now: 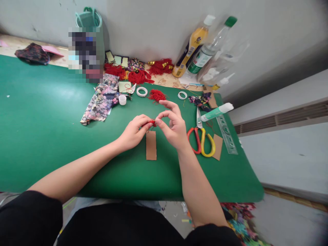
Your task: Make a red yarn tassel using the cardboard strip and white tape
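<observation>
My left hand is closed, thumb and fingers pinching a small bundle of red thread above the green table. My right hand meets it from the other side, thumb and forefinger pinched at the end of the bundle, the other fingers raised and apart. A thin strand shows just below the fingertips. Directly under the hands, a brown cardboard strip lies flat on the table. Beyond them sits a loose heap of red threads. Most of the held bundle is hidden by my fingers.
Scissors with red and yellow handles lie right, beside a glue stick, ruler and cardboard piece. Floral fabric, a white cap and tape rolls lie farther back. Bottles stand against the wall.
</observation>
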A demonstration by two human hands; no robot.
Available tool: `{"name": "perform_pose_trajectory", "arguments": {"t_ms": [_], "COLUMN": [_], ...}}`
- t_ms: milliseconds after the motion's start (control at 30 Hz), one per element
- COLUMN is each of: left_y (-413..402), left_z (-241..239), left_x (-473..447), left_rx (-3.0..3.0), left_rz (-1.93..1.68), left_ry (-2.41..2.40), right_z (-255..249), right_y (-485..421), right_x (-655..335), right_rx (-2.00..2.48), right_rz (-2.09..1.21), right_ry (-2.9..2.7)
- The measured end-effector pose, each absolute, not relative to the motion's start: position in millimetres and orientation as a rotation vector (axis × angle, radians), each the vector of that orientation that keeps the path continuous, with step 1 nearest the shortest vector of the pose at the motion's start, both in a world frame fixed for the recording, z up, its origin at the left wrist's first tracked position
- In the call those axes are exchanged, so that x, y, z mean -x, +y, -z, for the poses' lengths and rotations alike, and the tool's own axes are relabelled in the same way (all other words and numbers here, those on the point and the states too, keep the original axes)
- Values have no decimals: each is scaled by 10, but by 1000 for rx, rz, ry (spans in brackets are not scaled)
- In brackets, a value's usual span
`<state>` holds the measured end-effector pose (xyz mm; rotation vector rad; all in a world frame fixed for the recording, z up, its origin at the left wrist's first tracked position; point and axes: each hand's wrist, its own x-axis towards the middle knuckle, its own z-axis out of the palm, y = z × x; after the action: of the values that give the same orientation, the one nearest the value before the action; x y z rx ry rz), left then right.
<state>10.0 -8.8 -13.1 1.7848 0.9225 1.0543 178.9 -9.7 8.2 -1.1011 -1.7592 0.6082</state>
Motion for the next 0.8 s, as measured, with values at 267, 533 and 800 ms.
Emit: {"name": "perform_pose_trajectory", "arguments": {"t_ms": [267, 533, 800], "left_y": [-92, -91, -88], "left_z": [130, 126, 127], "left_x": [-103, -101, -103], "left_rx": [-1782, -1755, -1738], "left_rz": [-1043, -1062, -1074], "left_ry": [903, 896, 911], "right_z": [-87, -73, -16], "right_y": [-91, -82, -86], "right_x": [-1780, -1801, -1765], "right_rx": [1055, 1035, 1060], "right_rz": [-588, -723, -716], "right_ry": [-1696, -1630, -1658]}}
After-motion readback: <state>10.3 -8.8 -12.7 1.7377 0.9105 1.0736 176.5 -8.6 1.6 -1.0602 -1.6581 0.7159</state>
